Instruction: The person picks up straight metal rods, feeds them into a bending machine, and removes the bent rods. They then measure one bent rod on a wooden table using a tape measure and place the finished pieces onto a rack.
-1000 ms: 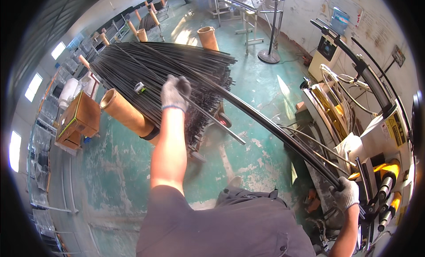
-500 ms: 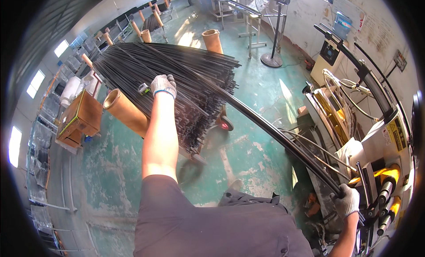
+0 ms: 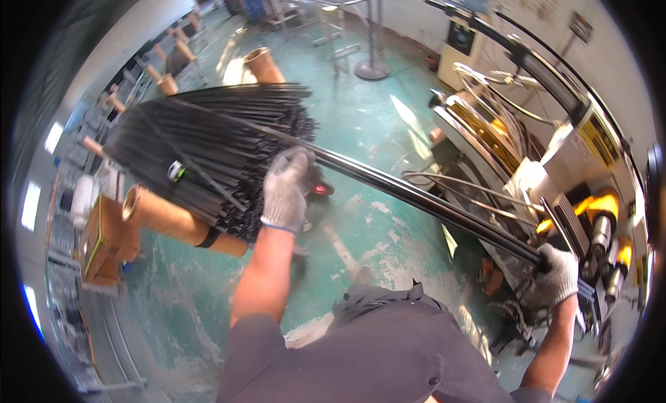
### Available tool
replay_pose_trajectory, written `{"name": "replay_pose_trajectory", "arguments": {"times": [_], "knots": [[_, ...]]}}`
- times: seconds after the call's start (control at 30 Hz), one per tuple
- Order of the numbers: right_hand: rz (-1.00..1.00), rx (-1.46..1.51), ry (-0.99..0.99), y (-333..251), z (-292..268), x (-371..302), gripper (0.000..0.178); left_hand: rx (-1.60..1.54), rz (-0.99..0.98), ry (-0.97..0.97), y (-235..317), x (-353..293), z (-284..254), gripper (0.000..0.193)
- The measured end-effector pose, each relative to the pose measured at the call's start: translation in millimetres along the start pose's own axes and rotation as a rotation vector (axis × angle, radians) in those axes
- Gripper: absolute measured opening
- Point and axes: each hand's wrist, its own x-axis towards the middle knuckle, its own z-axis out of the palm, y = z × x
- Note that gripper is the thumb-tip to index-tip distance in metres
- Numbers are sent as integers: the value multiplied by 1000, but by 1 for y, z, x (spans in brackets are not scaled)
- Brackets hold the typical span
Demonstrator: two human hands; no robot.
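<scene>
Worn green floor lies below; right hand clenches long dark rods, left hand beside them, fingers' hold unclear

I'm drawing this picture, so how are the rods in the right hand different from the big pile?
The held bundle has only a few rods; the pile has a great many.
The held bundle is narrow with its rods close together; the pile spreads wide, with uneven ends.
The right hand grips the held bundle; the pile has a small green-and-white thing on it.
Both are long, thin, dark rods.
</scene>
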Motion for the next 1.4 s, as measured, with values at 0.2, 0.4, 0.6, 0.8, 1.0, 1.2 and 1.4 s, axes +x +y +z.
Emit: {"name": "replay_pose_trajectory", "arguments": {"times": [0.2,0.4,0.6,0.8,1.0,1.2,1.4], "knots": [[0,-130,68,25,-53,-44,31,-494,-97,-103,-78,7,-4,35],[187,-212,90,94,-51,-128,29,-695,-340,-446,-41,4,37,53],[486,-346,192,218,-44,-219,22,-768,-411,-318,-75,-25,110,32],[1039,-599,547,333,-34,-339,30,-628,-419,-333,-108,-8,132,23],[882,1578,1274,187,64,-223,33,-474,-508,-295,-179,-55,224,19],[752,2303,1139,104,70,-58,24,-323,-406,-595,-243,-73,298,27],[756,2171,1363,135,62,-6,4,-361,-351,-895,-228,-82,361,27]]}}
